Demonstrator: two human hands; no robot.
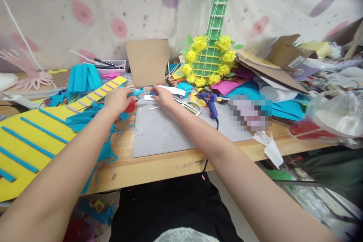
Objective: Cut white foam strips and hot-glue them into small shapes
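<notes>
My left hand (117,99) reaches over the left edge of a grey cutting mat (159,136). Its fingers are closed beside a small blue scrap (138,92); what they pinch, if anything, is hidden. A red piece (131,105) lies just under that hand. My right hand (163,97) is over the mat's back part, fingers curved and apart, close to a white strip (176,90) and a smaller white piece (148,97). Scissors (191,106) lie right of it. A blue glue gun (210,103) rests farther right, its cord running off the front edge.
A yellow guitar-shaped piece with blue strips (25,136) fills the left. At the back stand a cardboard sheet (148,62) and a green guitar neck (217,19) ringed with yellow paper flowers (200,43). A plastic-wrapped bucket (317,124) and paper piles crowd the right.
</notes>
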